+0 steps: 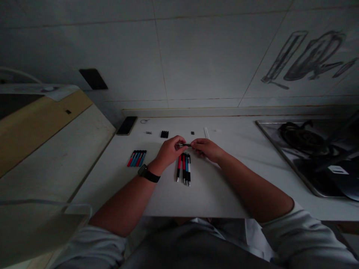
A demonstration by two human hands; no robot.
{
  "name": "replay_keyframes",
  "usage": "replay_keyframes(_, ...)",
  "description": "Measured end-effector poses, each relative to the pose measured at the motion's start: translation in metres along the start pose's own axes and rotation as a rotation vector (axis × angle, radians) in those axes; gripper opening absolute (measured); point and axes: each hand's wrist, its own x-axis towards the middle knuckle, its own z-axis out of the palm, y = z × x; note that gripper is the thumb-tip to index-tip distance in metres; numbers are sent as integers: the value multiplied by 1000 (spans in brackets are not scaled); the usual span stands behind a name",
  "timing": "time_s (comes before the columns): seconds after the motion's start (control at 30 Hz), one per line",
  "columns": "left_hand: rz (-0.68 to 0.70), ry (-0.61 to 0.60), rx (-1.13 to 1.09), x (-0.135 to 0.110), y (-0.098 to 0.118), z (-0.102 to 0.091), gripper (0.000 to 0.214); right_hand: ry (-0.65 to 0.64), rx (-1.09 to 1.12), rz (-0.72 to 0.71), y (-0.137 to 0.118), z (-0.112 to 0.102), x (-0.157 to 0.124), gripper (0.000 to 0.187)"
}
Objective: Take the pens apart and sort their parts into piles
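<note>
One slim dark piece (pixel 184 144) spans the short gap between a person's left hand (pixel 167 151) and right hand (pixel 209 149) at the center of the head-camera view, each hand pinching an end. A dark smartwatch (pixel 148 173) circles the left wrist. Just below the hands, on a white countertop (pixel 218 198), red, blue and white pens (pixel 186 168) with black sections lie side by side, silver tips toward the bottom of the frame, one red pen slightly apart from the others. Left of center rests a close row of red and blue barrels (pixel 137 158) with black ends. Above the hands, from left to right, sit tiny coils (pixel 149 132), a cluster of black pieces (pixel 164 134), one small dark bit (pixel 192 133) and thin white sticks (pixel 206 133), these last just above the right hand. A phone (pixel 126 125) lies farther left, near the wall (pixel 196 56); a metal-edged stove (pixel 269 132) fills the right edge, below a gray drawing (pixel 316 58) at upper right.
</note>
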Motion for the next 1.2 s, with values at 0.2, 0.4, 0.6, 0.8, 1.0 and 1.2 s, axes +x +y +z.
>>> replay_keyframes(0.2,30,19,54,0,3,-1,12,-39,80,48,2,-1,0,20)
replay_keyframes(0.4,101,29,87,1,7,-3,15,-69,135,66,3,-3,0,18)
replay_keyframes(0.6,99,42,70,1,6,-4,16,-72,159,86,1,-4,1,18)
replay_keyframes(0.8,59,86,21,1,1,-3,15,-69,200,89,3,-5,2,17)
replay_keyframes(1.0,-25,152,-34,3,-3,-4,16,24,165,65,-3,-8,2,22)
replay_keyframes(1.2,-121,277,-104,8,-11,-7,15,308,-256,-245,-16,-39,4,23)
